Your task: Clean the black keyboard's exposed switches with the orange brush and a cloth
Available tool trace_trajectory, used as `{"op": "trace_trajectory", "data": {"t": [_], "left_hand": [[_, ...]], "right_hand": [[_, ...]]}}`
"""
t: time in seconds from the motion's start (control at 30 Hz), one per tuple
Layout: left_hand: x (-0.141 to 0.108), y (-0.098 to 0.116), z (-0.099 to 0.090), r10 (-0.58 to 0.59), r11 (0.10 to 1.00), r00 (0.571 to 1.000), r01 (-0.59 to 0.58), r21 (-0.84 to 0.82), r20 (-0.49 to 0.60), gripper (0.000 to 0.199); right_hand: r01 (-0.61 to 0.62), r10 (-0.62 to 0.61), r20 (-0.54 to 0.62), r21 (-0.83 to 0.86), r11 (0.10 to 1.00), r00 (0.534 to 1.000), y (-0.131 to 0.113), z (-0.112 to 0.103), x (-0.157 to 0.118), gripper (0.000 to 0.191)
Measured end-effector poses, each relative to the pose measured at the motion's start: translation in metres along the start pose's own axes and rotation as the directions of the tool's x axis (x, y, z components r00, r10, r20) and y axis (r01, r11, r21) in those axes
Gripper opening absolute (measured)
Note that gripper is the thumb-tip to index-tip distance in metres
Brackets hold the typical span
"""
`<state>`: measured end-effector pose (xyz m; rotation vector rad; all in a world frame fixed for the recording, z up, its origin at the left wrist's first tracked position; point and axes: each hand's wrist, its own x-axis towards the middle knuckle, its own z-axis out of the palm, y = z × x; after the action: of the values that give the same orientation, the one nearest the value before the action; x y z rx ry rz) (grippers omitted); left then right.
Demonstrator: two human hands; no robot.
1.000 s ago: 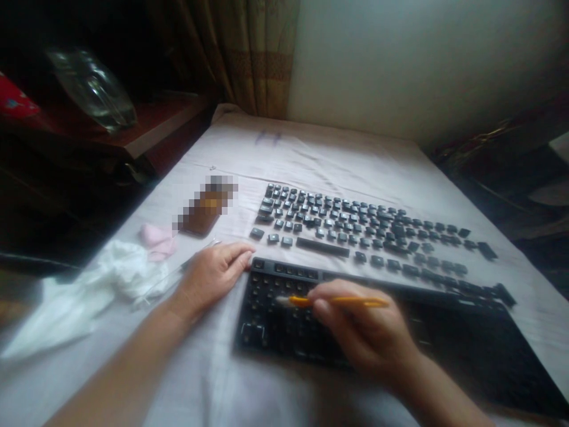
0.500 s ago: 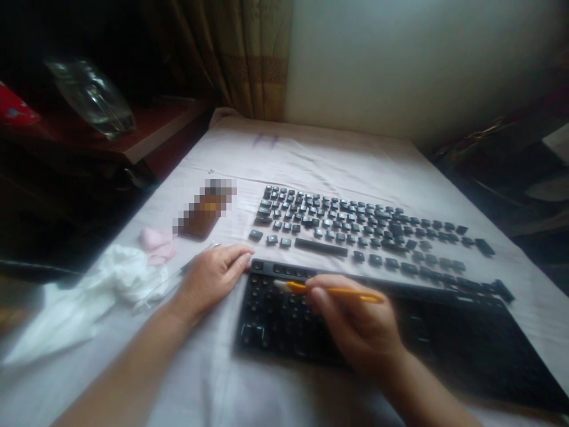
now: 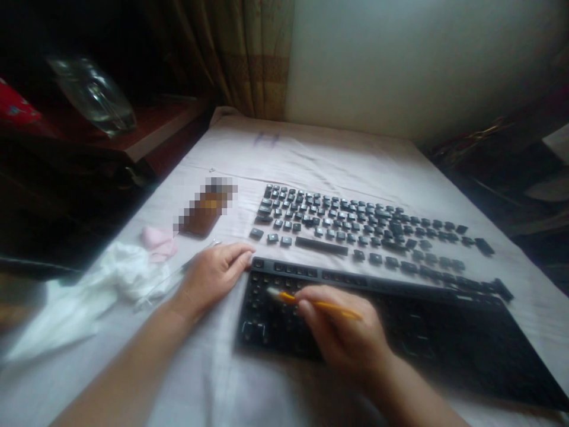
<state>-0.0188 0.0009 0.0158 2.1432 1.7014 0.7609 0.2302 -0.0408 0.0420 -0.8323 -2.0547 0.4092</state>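
Observation:
A black keyboard base [image 3: 471, 344], its keycaps off, lies slanted across the cloth in front of me. My right hand [image 3: 347, 323] pinches a small brush [image 3: 287, 296] by its orange handle. Its pale bristles point left and are over the bare key posts at the base's left part; whether they press on them I cannot tell. At the base's upper left corner, my left hand [image 3: 220, 270] rests on the cloth with fingers closed and tips against the corner. Loose black keycaps [image 3: 329, 222] lie in rows behind the base, with a long space bar [image 3: 320, 245] among them.
White crumpled cloth [image 3: 128, 273] and a pink cloth [image 3: 159, 243] lie left of my left hand. A partly blurred-out phone-like object [image 3: 202, 219] is behind them. A wooden shelf [image 3: 151, 130] with a clear glass vessel [image 3: 95, 98] stands at the left.
My right hand has moved left and slightly down with the brush, whose bristles are now nearer the base's left edge. The left hand and the keycaps stay in place.

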Motion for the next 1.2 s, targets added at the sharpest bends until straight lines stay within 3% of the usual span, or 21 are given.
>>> {"op": "trace_trajectory", "data": {"t": [0.27, 0.37, 0.5, 0.63, 0.83, 0.93, 1.2], "left_hand": [[0.0, 0.0, 0.0, -0.004, 1.0, 1.0, 0.004, 0.003, 0.004, 0.031], [0.0, -0.001, 0.001, -0.007, 1.0, 1.0, 0.007, 0.003, 0.012, 0.032], [0.0, 0.0, 0.001, -0.007, 1.0, 1.0, 0.007, -0.001, 0.015, 0.031], [0.0, 0.001, 0.0, -0.003, 1.0, 1.0, 0.003, -0.004, 0.018, 0.03], [0.0, 0.001, 0.0, -0.001, 1.0, 1.0, 0.001, 0.003, 0.017, 0.03], [0.001, 0.001, 0.0, 0.001, 1.0, 1.0, -0.001, 0.006, 0.018, 0.03], [0.001, 0.003, -0.003, 0.001, 1.0, 1.0, -0.001, 0.01, 0.019, 0.028]], "right_hand": [[-0.032, 0.033, -0.014, 0.081, 0.996, 0.999, 0.001, 0.004, 0.011, 0.014], [0.009, -0.013, 0.055, 0.075, 0.997, 0.998, 0.006, 0.01, 0.015, 0.014], [0.064, -0.062, 0.142, -0.007, 0.998, 0.988, 0.007, 0.015, 0.018, 0.022], [0.045, -0.025, 0.185, -0.105, 0.993, 0.982, 0.001, 0.011, 0.02, 0.024], [0.049, -0.042, 0.147, -0.043, 0.998, 0.988, 0.0, 0.01, 0.024, 0.019], [0.04, -0.027, 0.182, -0.067, 0.997, 0.983, 0.001, 0.013, 0.023, 0.022], [-0.046, 0.04, 0.168, 0.033, 0.998, 0.985, -0.006, 0.01, 0.012, 0.017]]}}
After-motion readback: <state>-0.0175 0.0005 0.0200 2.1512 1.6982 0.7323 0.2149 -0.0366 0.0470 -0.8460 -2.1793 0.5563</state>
